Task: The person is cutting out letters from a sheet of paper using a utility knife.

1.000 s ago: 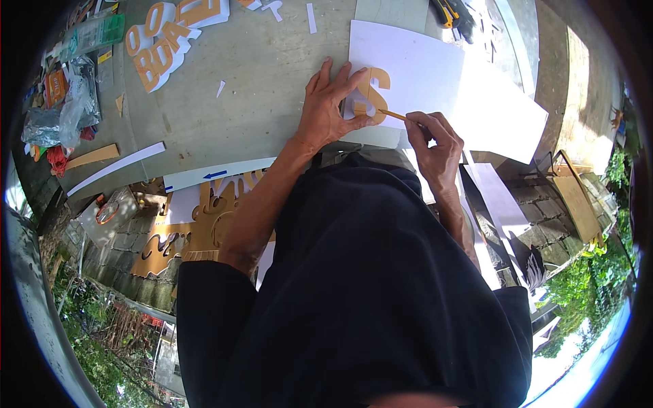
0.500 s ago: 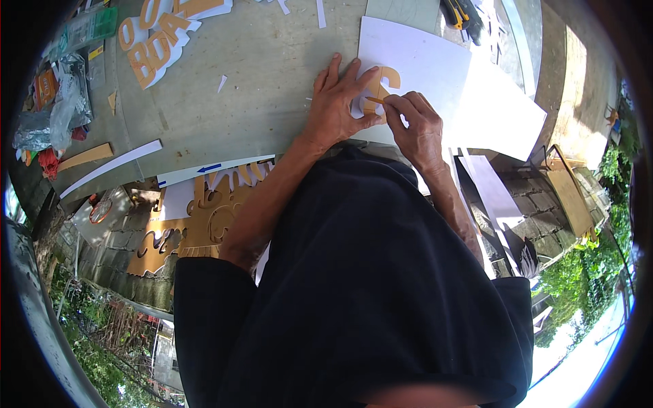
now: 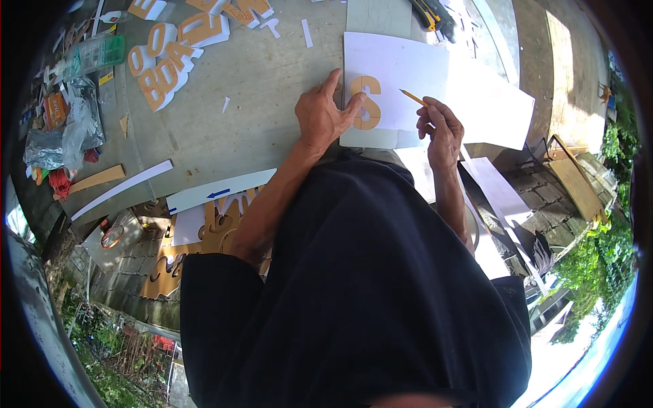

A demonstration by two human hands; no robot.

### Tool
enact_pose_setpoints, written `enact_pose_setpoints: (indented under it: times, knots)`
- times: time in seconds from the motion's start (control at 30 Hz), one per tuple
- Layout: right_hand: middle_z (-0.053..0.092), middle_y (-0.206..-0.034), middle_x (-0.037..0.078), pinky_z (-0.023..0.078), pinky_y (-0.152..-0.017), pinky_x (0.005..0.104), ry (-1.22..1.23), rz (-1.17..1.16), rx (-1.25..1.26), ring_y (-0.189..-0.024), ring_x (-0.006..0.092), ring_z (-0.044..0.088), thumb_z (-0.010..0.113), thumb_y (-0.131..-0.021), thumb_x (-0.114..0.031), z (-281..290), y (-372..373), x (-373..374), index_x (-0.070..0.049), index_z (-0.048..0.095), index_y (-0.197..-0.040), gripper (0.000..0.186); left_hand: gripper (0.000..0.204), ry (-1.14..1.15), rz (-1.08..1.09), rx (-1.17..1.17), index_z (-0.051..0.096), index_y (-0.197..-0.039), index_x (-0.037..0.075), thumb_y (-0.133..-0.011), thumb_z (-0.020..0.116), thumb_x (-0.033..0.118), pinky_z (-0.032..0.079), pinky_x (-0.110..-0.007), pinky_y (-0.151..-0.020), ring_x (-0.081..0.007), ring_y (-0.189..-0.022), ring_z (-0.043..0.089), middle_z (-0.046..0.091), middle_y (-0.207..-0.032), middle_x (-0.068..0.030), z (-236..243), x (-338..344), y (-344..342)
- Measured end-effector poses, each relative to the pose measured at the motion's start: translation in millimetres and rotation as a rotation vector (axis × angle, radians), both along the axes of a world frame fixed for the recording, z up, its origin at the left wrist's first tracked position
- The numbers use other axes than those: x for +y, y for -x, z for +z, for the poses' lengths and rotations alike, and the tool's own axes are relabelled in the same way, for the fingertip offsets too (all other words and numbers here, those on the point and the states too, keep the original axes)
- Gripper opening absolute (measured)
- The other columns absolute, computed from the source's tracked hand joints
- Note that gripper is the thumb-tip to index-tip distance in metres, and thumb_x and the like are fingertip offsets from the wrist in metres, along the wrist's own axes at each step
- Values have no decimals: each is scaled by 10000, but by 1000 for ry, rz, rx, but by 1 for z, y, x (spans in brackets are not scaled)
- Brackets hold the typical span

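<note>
A tan letter S (image 3: 368, 102) lies flat on a white sheet (image 3: 411, 61), close to its left edge. My left hand (image 3: 320, 115) rests beside it, index finger and thumb spread apart, with the thumb tip at the letter's left side. The other fingers of that hand are bent under. Over the sheet, to the right of the letter, my right hand (image 3: 442, 129) grips a yellow pencil (image 3: 415, 98). The pencil's dark tip points up and left, away from the letter.
Several tan-faced letters with white sides (image 3: 163, 71) sit at the far left of the grey table (image 3: 211, 122). A yellow and black utility knife (image 3: 428, 15) lies beyond the sheet. Plastic bags (image 3: 75, 122) crowd the left edge. White strips and offcuts (image 3: 122, 190) lie near the front edge.
My right hand has drawn the pencil back from the letter to the right. My left hand no longer covers the letter's left side, and the whole S shows.
</note>
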State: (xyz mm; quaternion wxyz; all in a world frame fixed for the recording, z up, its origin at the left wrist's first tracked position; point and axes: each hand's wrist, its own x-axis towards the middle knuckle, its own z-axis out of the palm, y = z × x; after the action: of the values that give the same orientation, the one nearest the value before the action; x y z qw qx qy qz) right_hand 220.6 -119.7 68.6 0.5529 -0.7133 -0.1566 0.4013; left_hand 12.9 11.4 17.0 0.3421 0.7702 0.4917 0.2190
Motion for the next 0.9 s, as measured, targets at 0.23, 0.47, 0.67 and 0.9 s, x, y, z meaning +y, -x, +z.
enact_pose_setpoints:
  times: [0.23,0.47,0.67,0.9]
  knots:
    - [717,-947,146,507,-586,272,30,-34,202,-749,162,658,613,-996,-159,-21,5,-23,73,682,-1183,306,547,120,-137,266,741,-1155,26,-800,860,424,585,-336,-717,-225,-750,752,767,-858,-138,8,29,-20]
    - [718,-972,145,514,-594,285,48,-96,306,-755,173,664,598,-997,-132,-44,-11,-37,66,666,-1209,298,390,518,-78,-107,736,-1180,11,-825,827,145,589,-292,-825,-166,-869,750,786,-1000,-109,-2,36,31]
    - [721,-974,142,517,-596,285,49,-57,313,-746,172,667,605,-994,-135,-47,-22,-33,59,670,-1205,294,354,459,230,-318,741,-1164,-14,-813,773,20,576,-294,-850,-151,-904,723,771,-1006,-98,-13,38,89]
    - [728,-995,151,525,-600,283,49,108,271,-756,175,680,623,-983,-169,-41,-28,0,63,668,-1202,322,375,415,532,-287,754,-1178,9,-807,794,47,577,-275,-722,-144,-842,706,766,-985,-106,-5,83,156]
